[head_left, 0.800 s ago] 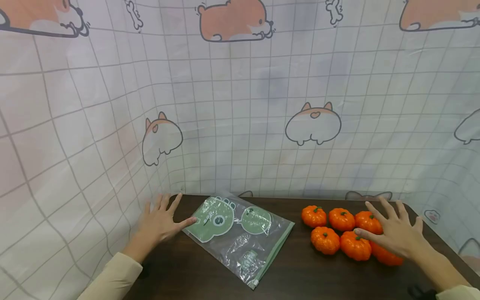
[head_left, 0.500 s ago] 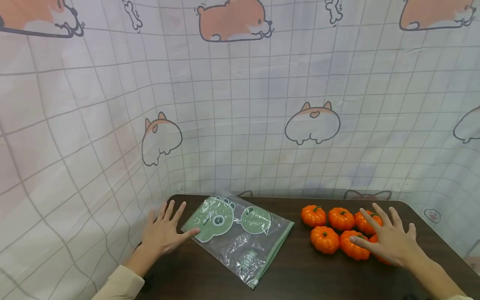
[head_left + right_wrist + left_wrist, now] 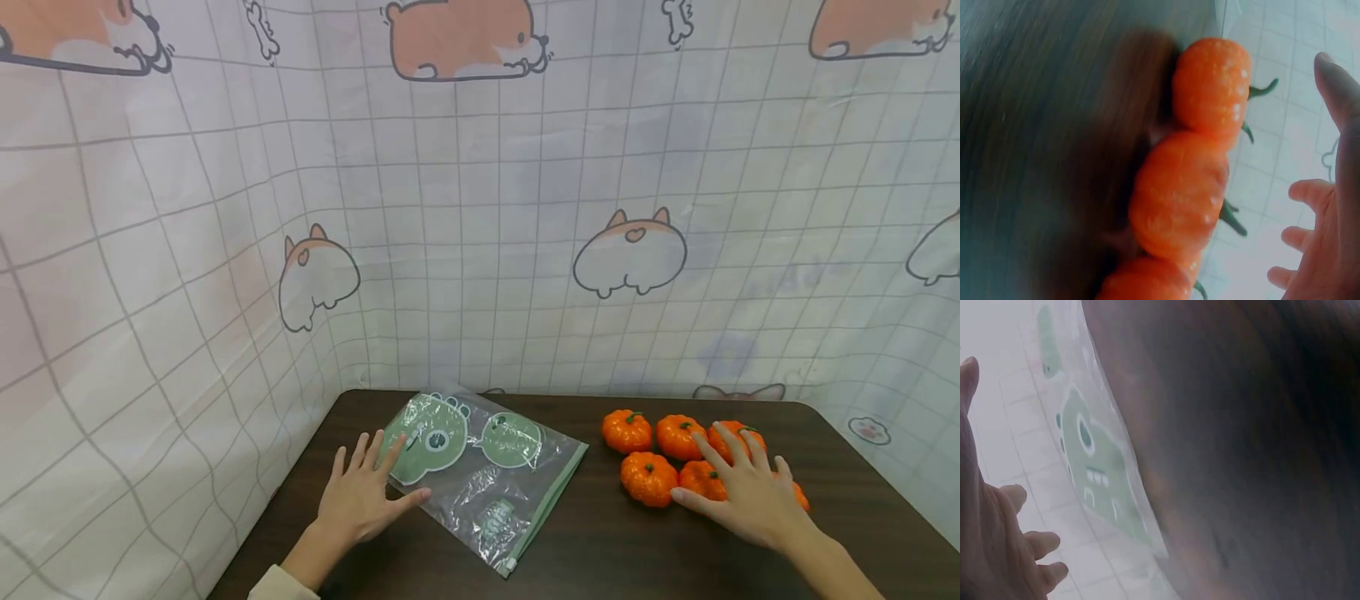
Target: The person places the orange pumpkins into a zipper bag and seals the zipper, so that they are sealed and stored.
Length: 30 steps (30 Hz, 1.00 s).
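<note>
A clear plastic zip bag (image 3: 480, 475) printed with green cartoon dinosaur shapes lies flat and askew on the dark table, its green zip edge toward the lower right. My left hand (image 3: 358, 496), fingers spread, hovers by the bag's left corner and overlaps it slightly in the head view. Small orange pumpkins (image 3: 649, 479) with green stems sit in two rows on the right. Over the front row my right hand (image 3: 753, 496) is spread, hiding part of several pumpkins. In the right wrist view its fingers stand apart from the pumpkins (image 3: 1179, 194). Both hands hold nothing.
The dark brown table (image 3: 585, 550) has rounded far corners. A white grid-patterned cloth (image 3: 495, 208) with cartoon dogs hangs behind it and along both sides, close to the table's edges.
Both hands have moved inward and nearer the front edge, the left toward the bag and the right leftward over the pumpkins. Bag and pumpkins stay in place.
</note>
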### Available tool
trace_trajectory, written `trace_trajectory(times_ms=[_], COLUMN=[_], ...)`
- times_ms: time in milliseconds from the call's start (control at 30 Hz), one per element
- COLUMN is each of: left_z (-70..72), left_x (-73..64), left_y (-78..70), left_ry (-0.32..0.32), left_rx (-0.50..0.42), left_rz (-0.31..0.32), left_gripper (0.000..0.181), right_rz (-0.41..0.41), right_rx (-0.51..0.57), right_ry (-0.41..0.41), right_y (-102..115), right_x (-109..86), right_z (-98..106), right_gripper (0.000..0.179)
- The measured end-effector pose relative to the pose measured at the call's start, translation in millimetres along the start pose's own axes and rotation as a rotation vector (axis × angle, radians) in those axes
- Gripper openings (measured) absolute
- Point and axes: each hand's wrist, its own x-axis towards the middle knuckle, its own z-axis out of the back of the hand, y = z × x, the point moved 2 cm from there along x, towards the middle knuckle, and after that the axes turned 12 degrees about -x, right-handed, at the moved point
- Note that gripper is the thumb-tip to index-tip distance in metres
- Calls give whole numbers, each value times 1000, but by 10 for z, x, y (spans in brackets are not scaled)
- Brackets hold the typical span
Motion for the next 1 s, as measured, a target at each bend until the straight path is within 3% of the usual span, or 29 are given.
trace_trajectory(times_ms=[267, 400, 733, 1000], left_z=[-177, -277, -469, -612], left_x=[19, 46, 112, 152], left_y=[-348, -512, -837, -1031], left_ry=[0, -41, -124, -82], left_rx=[-110, -185, -371, -428], left_rz=[-92, -146, -210, -235], left_gripper=[94, 88, 73, 47], right_rz=[10, 10, 32, 32], right_rx=[34, 53, 81, 100], right_ry=[-37, -64, -84, -77], right_y=[177, 267, 420, 509], right_x=[37, 64, 163, 195], right_z=[-43, -61, -228, -346], right_gripper=[95, 96, 91, 89])
